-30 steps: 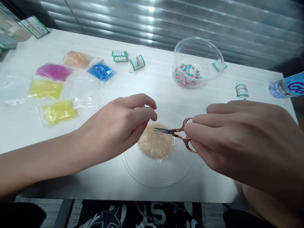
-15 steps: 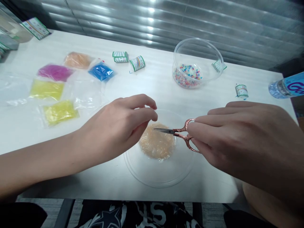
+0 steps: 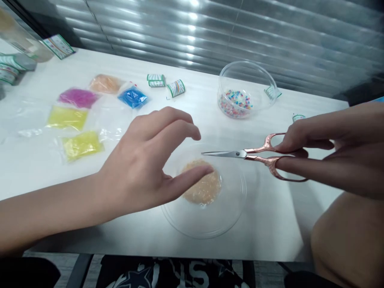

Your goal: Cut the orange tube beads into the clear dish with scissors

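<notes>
Black cloth (image 3: 164, 276) bears a white letter S (image 3: 198, 276); also a star (image 3: 139, 279)

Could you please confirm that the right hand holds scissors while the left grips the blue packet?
Not quite: the head view shows the left hand open, the blue packet lying apart from it. The right hand does hold the scissors.

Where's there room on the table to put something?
In front of the rolled packets, between the blue bag and bead bowl; also right of the near bowl, by the table's front edge. The left side is crowded with coloured bags.
</notes>
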The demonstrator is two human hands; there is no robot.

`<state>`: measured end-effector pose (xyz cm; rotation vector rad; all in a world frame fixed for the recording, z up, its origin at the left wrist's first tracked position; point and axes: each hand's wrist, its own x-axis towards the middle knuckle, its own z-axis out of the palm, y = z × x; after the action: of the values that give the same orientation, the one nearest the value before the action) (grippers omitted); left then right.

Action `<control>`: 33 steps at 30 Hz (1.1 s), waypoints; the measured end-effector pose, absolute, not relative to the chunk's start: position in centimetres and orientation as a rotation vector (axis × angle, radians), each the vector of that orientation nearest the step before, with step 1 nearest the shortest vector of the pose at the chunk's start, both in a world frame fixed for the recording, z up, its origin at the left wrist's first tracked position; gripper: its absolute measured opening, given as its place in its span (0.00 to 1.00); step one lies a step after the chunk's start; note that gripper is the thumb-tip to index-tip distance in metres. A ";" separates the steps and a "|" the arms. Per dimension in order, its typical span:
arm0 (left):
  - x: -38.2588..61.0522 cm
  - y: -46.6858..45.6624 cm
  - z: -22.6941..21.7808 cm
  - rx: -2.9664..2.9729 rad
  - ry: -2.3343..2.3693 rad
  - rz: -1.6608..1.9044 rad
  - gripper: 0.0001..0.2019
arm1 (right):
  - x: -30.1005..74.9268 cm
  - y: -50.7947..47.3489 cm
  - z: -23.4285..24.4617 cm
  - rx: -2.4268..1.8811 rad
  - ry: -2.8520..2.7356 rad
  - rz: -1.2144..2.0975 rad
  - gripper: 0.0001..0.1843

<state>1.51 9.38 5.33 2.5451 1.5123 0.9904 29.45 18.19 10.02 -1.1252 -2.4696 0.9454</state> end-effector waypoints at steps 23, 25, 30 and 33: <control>1.3 8.9 6.2 2.354 1.593 1.278 0.06 | 26.4 16.1 10.7 -1.315 -1.934 1.450 0.13; 1.3 8.9 6.2 2.365 1.589 1.273 0.06 | 26.6 16.1 10.7 -1.324 -1.954 1.440 0.13; 1.3 8.9 6.3 2.360 1.547 1.238 0.04 | 26.9 16.2 10.5 -1.251 -2.061 1.346 0.11; 1.3 8.9 6.3 2.302 1.519 1.195 0.03 | 27.3 16.3 10.4 -1.191 -2.159 1.236 0.10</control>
<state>1.28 8.86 6.29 2.3020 1.5192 1.1946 27.29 16.26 10.41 -1.1912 -2.1590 1.2359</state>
